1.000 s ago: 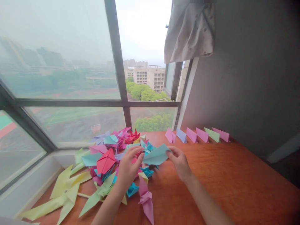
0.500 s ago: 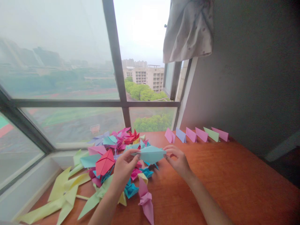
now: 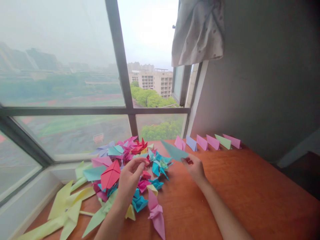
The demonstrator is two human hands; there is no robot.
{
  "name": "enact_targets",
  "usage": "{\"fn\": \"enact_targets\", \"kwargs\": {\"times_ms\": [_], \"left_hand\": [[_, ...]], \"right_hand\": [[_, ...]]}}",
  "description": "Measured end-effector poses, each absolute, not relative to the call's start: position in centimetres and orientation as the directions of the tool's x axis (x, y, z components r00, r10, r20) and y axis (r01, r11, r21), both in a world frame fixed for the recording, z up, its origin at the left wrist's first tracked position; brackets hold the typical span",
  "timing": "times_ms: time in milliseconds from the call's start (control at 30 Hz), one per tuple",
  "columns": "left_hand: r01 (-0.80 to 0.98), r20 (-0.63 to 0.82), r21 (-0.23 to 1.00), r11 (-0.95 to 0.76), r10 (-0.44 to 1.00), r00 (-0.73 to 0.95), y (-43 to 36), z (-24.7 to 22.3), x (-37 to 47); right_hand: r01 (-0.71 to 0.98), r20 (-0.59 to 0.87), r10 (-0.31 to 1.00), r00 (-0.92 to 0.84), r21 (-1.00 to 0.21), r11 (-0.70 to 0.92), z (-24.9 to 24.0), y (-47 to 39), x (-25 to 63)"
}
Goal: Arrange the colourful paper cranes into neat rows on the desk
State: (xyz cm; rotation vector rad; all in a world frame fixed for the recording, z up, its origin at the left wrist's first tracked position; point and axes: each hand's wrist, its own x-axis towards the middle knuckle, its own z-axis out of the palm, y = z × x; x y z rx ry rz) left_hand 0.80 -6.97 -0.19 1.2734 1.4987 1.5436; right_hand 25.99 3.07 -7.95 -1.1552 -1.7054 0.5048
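Observation:
My right hand pinches one end of a light blue folded paper, long and pointed like a paper plane. The paper is held above the table, its tip pointing up and to the left. My left hand is raised over the heap of folded paper, thumb and index finger slightly apart with no paper visibly held. A red folded paper piece shows just behind its fingertips. The blue paper is clear of my left hand.
Along the table's back edge stands a row of pink, blue and green folded papers. A yellow paper pinwheel lies at the left and a pink folded piece near the front. Behind are the window frame and a curtain.
My left hand has let go of the light blue paper. My right hand has turned it, so its free end now points up toward the back row.

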Motion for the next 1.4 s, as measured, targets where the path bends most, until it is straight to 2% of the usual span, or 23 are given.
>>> {"fn": "enact_targets", "kwargs": {"times_ms": [67, 233, 467, 700, 900, 1200, 1400], "left_hand": [[0.142, 0.190, 0.978, -0.153, 0.934, -0.301, -6.9, -0.5, 1.0], [0.052, 0.146, 0.989, -0.138, 0.968, -0.205, -6.9, -1.2, 2.0], [-0.028, 0.142, 0.989, -0.147, 0.979, -0.149, -7.2, -0.9, 2.4], [-0.035, 0.152, 0.987, -0.160, 0.973, -0.174, -7.5, -0.5, 2.2], [-0.017, 0.168, 0.985, -0.173, 0.973, -0.161, -7.5, -0.8, 1.7], [0.069, 0.200, 0.979, -0.191, 0.966, -0.166, -7.6, -1.0, 1.2], [0.180, 0.244, 0.960, -0.216, 0.959, -0.146, -7.6, -1.0, 1.5]], "right_hand": [[0.540, 0.460, 0.887, 0.051, -0.760, 0.363, -8.3, 3.8, 26.9], [0.738, 0.430, 0.875, 0.221, -0.660, 0.138, -8.3, 5.4, 29.3], [0.851, 0.305, 0.906, 0.294, -0.515, -0.102, -7.3, 9.0, 29.1], [0.882, 0.141, 0.928, 0.344, -0.387, -0.268, -7.6, 11.6, 26.8], [0.888, 0.025, 0.934, 0.356, -0.322, -0.329, -8.8, 11.3, 25.6], [0.883, -0.013, 0.933, 0.359, -0.319, -0.344, -8.5, 8.5, 27.2], [0.899, -0.056, 0.955, 0.291, -0.327, -0.293, -9.0, 6.7, 27.8]]}}
